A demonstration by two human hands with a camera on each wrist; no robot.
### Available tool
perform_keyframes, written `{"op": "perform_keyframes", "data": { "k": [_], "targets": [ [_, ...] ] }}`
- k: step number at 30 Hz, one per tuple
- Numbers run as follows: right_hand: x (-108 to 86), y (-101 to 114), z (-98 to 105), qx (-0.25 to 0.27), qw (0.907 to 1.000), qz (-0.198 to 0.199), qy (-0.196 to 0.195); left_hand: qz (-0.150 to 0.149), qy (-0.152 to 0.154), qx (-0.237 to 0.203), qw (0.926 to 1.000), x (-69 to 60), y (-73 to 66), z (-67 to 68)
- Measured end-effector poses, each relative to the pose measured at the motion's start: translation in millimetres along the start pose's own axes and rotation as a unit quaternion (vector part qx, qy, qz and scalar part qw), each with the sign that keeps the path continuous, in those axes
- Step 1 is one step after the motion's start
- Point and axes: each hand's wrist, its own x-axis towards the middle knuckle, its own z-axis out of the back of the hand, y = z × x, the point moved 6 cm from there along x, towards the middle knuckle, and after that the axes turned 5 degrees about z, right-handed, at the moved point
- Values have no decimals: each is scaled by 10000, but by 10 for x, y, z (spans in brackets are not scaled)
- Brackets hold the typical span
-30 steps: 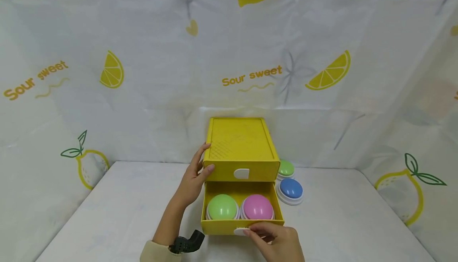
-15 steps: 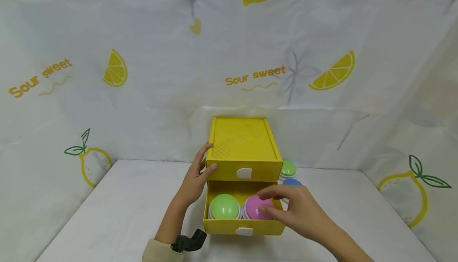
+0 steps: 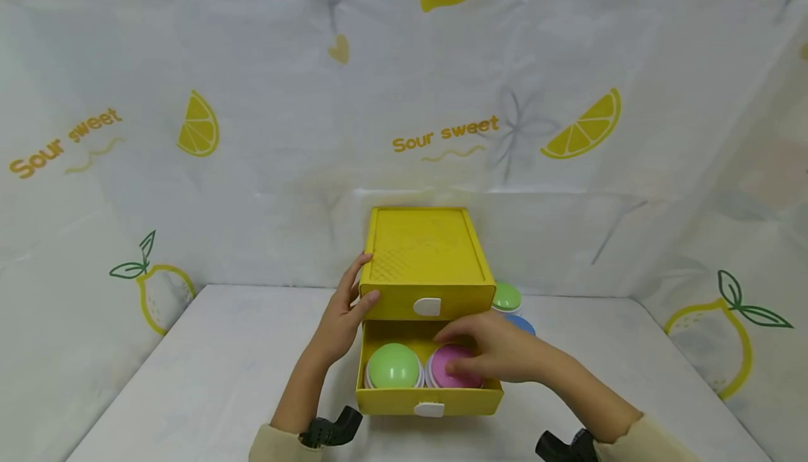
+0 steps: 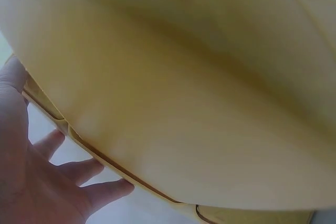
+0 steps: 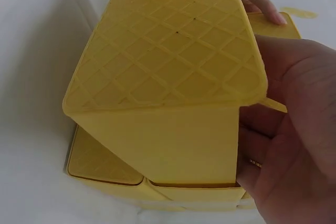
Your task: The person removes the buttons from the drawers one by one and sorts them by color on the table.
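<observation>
In the head view, a yellow two-drawer box [image 3: 421, 245] stands with its lower drawer [image 3: 393, 400] pulled out. A green dome push button [image 3: 393, 365] and a pink dome push button [image 3: 445, 360], both with white bases, sit side by side in that drawer. My left hand [image 3: 338, 322] rests on the box's left side, thumb at the front corner and spread fingertips along the side. My right hand [image 3: 495, 350] reaches into the drawer with thumb and fingers curved round the pink button, partly covering it. The drawer wall hides its fingertips in the right wrist view.
To the right of the box, another green push button [image 3: 506, 296] and a blue push button [image 3: 522, 324] stand on the white table [image 3: 221, 378]. My right hand partly covers the blue one. A lemon-printed cloth [image 3: 284, 132] hangs close behind the box.
My right hand has let go of the lower drawer's white handle, come up over the drawer and moved onto the pink button. The left hand stays on the box.
</observation>
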Motion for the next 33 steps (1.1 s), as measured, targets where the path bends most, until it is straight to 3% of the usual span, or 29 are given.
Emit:
{"op": "perform_keyframes", "data": {
  "k": [7,18,26,33],
  "targets": [
    [29,31,-50,-446,9979,81,452,-6,-30,-11,10000,-13,4,15],
    [-58,104,-4,-311,9987,384,127,-29,2,-63,10000,-11,29,7],
    [-122,135,47,-629,9977,193,140,-74,38,-50,10000,0,20,-1],
    [-163,101,63,-324,9994,140,-40,-75,71,-74,9999,4,13,-5]
  ]
}}
